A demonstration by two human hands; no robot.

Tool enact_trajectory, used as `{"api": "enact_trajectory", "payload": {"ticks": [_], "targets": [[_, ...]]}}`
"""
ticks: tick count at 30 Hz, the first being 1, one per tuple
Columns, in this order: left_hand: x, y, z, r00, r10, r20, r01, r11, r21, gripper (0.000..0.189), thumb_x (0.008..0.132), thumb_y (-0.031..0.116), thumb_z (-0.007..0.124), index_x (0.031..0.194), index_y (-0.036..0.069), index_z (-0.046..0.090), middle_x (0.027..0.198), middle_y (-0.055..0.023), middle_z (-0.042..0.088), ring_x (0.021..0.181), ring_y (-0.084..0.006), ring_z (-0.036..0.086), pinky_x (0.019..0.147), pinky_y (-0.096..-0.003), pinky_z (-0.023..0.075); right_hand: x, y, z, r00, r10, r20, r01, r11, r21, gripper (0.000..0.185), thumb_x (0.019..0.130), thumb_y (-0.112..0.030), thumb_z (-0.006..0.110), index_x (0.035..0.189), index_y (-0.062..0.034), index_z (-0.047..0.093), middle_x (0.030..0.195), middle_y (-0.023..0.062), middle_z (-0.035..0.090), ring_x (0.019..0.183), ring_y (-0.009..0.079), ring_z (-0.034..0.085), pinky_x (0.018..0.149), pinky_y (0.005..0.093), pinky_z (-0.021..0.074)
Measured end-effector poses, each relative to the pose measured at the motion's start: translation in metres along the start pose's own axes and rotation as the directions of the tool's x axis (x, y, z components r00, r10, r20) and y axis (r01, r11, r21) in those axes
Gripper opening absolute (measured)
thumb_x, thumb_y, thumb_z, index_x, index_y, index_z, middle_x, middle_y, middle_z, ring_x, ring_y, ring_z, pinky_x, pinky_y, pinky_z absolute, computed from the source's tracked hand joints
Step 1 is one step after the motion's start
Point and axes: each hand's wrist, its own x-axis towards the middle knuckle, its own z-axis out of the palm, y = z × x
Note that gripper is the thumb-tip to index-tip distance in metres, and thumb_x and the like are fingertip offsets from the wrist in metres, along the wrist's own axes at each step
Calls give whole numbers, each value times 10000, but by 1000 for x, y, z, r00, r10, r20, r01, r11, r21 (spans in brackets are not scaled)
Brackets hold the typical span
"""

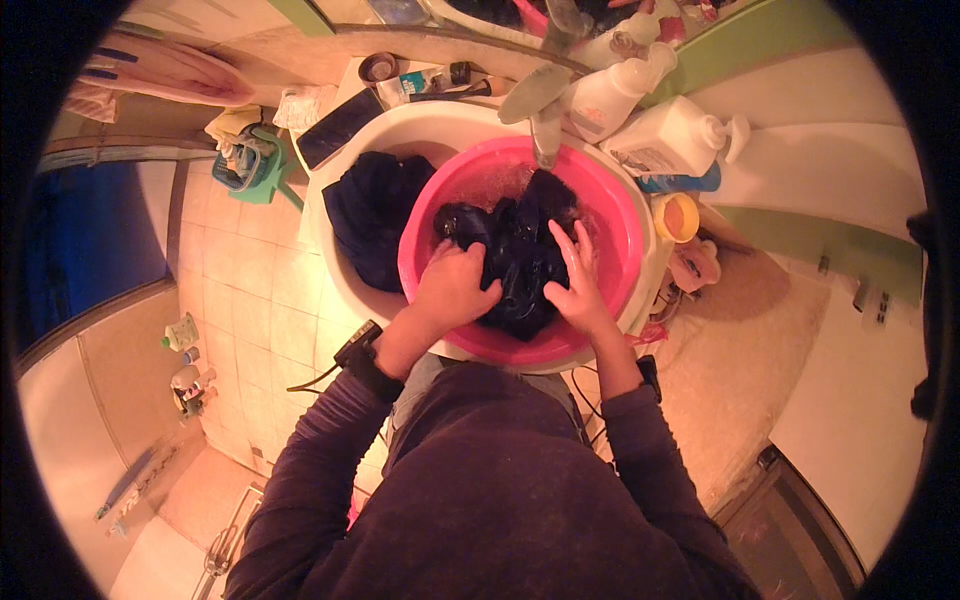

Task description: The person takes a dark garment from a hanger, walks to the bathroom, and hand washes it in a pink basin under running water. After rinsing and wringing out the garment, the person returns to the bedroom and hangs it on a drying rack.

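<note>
A pink plastic basin (411, 259) stands in the white washbasin (328, 259), beneath the metal tap (546, 139). Dark wet cloth (525, 262) lies bunched in water inside it. My left hand (455, 289) rests at the cloth's left side, thumb held away and fingertips partly hidden against the fabric; whether it grips is unclear. On the right, my right hand (579, 281) has its fingers spread at the cloth's edge and holds nothing. Another dark cloth (379, 217) is heaped in the washbasin, left of the pink basin.
A phone (341, 129) and a tube (424, 84) lie along the washbasin's back left. Behind the tap's right side stand a white bottle (604, 101) and a pump bottle (667, 139). A yellow cup (676, 217) sits at the right rim. Cables hang near both wrists.
</note>
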Motion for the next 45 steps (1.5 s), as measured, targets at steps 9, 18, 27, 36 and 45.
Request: {"api": "enact_trajectory", "payload": {"ticks": [9,18,27,36,45], "targets": [[52,-11,69,990,-127,56,114,976,187,1086,650,418,738,1506,65,171,1545,-242,146,1425,-484,69,1116,-585,209,41,28,66,907,422,6,-349,759,-550,860,825,-652,550,1520,-299,186,1550,252,137,1368,583,98,1025,733,141],[99,-41,118,938,-246,243,203,961,188,378,757,325,603,1071,146,717,1145,-156,660,1112,-341,590,984,-449,421,88,53,71,813,557,166,-422,762,-491,686,881,-579,482,1422,-161,438,1402,161,483,1316,330,440,1051,545,345],[80,-22,58,925,-188,330,173,982,75,829,791,107,545,1508,99,129,1527,-301,146,1356,-496,285,1128,-558,216,78,48,35,927,373,45,-352,903,-247,490,769,-449,595,1117,-106,629,1193,137,600,1143,361,547,951,583,373],[8,-40,10,990,51,-130,-116,823,-557,737,768,-94,390,1471,31,208,1312,-242,459,1246,-327,492,1036,-359,386,16,15,-13,921,384,-59,-305,810,501,220,820,-185,617,909,13,656,818,10,636,768,102,555,733,273,453],[4,-36,1,981,-184,66,87,104,-991,458,817,-81,381,1237,48,510,1078,-116,616,957,-216,618,863,-316,505,-6,20,-12,896,385,-221,-354,920,166,275,837,-248,648,967,-7,620,863,80,629,825,233,593,790,331,457]]}}
